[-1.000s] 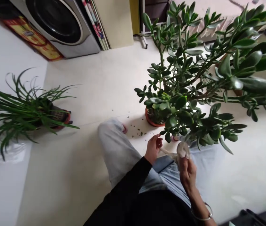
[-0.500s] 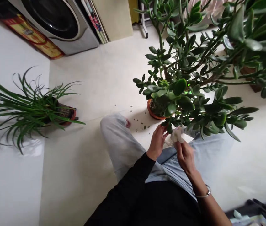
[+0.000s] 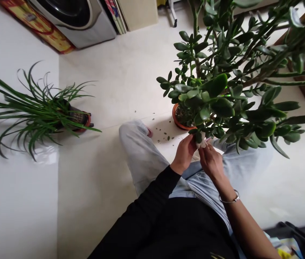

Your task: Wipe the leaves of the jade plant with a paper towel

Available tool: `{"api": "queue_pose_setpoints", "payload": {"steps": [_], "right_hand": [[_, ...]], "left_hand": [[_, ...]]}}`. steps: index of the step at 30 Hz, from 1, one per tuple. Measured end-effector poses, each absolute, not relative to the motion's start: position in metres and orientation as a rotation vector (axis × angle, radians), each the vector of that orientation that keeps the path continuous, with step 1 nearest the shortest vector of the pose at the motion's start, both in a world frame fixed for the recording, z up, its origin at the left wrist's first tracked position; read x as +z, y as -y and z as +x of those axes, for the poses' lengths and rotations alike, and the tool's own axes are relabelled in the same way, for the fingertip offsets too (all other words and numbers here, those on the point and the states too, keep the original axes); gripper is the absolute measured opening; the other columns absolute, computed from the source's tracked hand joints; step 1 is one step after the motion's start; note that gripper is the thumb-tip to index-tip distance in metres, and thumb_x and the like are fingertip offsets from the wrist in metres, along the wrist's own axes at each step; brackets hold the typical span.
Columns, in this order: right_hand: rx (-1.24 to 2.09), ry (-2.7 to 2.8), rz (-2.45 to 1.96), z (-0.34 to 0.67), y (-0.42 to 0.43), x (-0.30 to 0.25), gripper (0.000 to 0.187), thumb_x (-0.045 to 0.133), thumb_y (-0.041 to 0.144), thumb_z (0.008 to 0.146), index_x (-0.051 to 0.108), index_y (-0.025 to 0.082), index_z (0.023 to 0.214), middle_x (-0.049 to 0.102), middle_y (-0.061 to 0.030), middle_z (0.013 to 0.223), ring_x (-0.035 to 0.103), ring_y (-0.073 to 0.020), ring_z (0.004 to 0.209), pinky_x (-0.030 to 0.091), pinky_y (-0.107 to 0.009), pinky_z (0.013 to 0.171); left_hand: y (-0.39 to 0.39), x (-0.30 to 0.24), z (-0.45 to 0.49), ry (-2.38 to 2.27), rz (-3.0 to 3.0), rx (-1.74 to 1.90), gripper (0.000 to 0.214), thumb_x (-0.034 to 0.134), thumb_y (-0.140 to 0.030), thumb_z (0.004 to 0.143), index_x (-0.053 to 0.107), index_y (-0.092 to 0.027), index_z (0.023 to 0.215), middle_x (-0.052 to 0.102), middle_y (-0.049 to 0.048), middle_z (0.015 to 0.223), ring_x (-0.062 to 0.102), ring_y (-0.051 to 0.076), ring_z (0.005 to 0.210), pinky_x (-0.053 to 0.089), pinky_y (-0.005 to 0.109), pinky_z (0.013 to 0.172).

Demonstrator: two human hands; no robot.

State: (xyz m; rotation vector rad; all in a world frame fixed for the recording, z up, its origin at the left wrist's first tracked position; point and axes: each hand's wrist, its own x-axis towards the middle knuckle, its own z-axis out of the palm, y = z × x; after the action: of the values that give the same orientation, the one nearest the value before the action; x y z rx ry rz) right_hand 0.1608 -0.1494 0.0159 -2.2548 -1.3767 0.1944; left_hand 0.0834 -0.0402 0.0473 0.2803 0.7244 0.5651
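A big jade plant (image 3: 214,95) with thick green leaves grows from an orange-rimmed pot (image 3: 178,124) on the floor in front of me. At its lowest leaves, my left hand (image 3: 184,153) has its fingers closed around a leaf (image 3: 195,131) near the tips. My right hand (image 3: 211,160) pinches a crumpled white tissue (image 3: 201,141) and presses it against the leaves just beside the left fingertips. Foliage and the tissue partly hide both sets of fingertips.
Small fallen leaves (image 3: 168,138) lie on the pale floor left of the pot. A spider-like potted plant (image 3: 47,113) stands at the left wall. A washing machine (image 3: 87,32) is at the back left, and dark bags (image 3: 298,233) lie at the lower right.
My right hand has brought the tissue up and left, from just off the leaves to against them, close to my left hand. The view has shifted slightly.
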Motion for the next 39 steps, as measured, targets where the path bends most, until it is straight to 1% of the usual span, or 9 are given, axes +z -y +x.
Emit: {"api": "queue_pose_setpoints", "payload": {"steps": [3,8,12,17,21,26,32,36,39], "right_hand": [[0.226,1.409,-2.239,0.156,0.160,0.013,0.048,0.032,0.042,0.110,0.068,0.018,0.132,0.074,-0.0145,0.110,0.066,-0.0185,0.071,0.041,-0.027,0.057],[0.243,1.360,-2.279,0.164,0.157,0.016,0.046,0.033,0.041,0.109,0.073,0.019,0.115,0.075,-0.0134,0.105,0.066,-0.0206,0.075,0.044,-0.029,0.059],[0.232,1.309,-2.275,0.171,0.145,0.020,0.047,0.032,0.041,0.109,0.072,0.019,0.119,0.075,-0.0147,0.106,0.070,-0.0252,0.084,0.048,-0.032,0.065],[0.294,1.356,-2.189,0.162,0.154,0.023,0.044,0.035,0.040,0.109,0.072,0.019,0.120,0.076,-0.0130,0.100,0.069,-0.0232,0.076,0.046,-0.031,0.061],[0.298,1.327,-2.060,0.151,0.171,0.028,0.035,0.041,0.036,0.107,0.071,0.019,0.112,0.075,-0.0116,0.097,0.067,-0.0193,0.070,0.048,-0.030,0.061],[0.058,1.040,-1.996,0.142,0.179,0.041,0.036,0.039,0.036,0.107,0.067,0.020,0.092,0.064,-0.0051,0.075,0.058,-0.0173,0.061,0.046,-0.030,0.058],[0.125,1.135,-2.107,0.149,0.152,0.053,0.038,0.039,0.041,0.107,0.071,0.020,0.108,0.070,-0.0129,0.100,0.066,-0.0228,0.081,0.048,-0.033,0.066],[0.213,1.259,-2.119,0.156,0.141,0.052,0.040,0.039,0.041,0.108,0.071,0.020,0.097,0.067,-0.0090,0.089,0.059,-0.0184,0.067,0.042,-0.031,0.058],[0.211,1.301,-2.078,0.158,0.142,0.049,0.039,0.040,0.039,0.109,0.070,0.019,0.093,0.067,-0.0090,0.090,0.059,-0.0179,0.069,0.043,-0.030,0.060]], "left_hand": [[0.038,0.049,0.086,-0.728,0.266,0.530,0.020,0.062,-0.025,0.097,0.080,-0.016,0.097,0.077,0.0065,0.091,0.071,0.019,0.088,0.054,0.031,0.087],[0.036,0.056,0.089,-0.740,0.176,0.520,0.018,0.061,-0.021,0.098,0.078,-0.015,0.093,0.077,0.0060,0.091,0.070,0.017,0.084,0.052,0.029,0.086],[0.035,0.059,0.089,-0.741,0.100,0.550,0.020,0.058,-0.015,0.098,0.076,-0.014,0.089,0.077,0.0045,0.091,0.069,0.013,0.081,0.051,0.025,0.081],[0.037,0.053,0.089,-0.732,0.187,0.523,0.025,0.055,-0.018,0.098,0.078,-0.014,0.090,0.077,0.0060,0.085,0.070,0.016,0.082,0.053,0.029,0.084],[0.040,0.051,0.088,-0.751,0.223,0.526,0.016,0.063,-0.025,0.093,0.076,-0.016,0.090,0.078,0.0057,0.089,0.073,0.021,0.094,0.054,0.032,0.091],[0.043,0.055,0.082,-0.749,0.280,0.600,0.013,0.069,-0.025,0.088,0.074,-0.020,0.100,0.076,0.0068,0.113,0.069,0.023,0.112,0.052,0.037,0.100],[0.055,0.065,0.077,-0.925,0.283,0.677,0.005,0.067,-0.019,0.087,0.070,-0.021,0.091,0.069,0.0044,0.104,0.063,0.017,0.100,0.049,0.028,0.091],[0.058,0.078,0.078,-0.826,0.246,0.664,0.018,0.059,-0.015,0.092,0.076,-0.019,0.097,0.072,0.0061,0.106,0.067,0.018,0.101,0.051,0.028,0.092],[0.056,0.087,0.079,-0.792,0.163,0.650,0.025,0.054,-0.015,0.096,0.078,-0.018,0.103,0.075,0.0073,0.107,0.070,0.019,0.105,0.051,0.029,0.098]]}}
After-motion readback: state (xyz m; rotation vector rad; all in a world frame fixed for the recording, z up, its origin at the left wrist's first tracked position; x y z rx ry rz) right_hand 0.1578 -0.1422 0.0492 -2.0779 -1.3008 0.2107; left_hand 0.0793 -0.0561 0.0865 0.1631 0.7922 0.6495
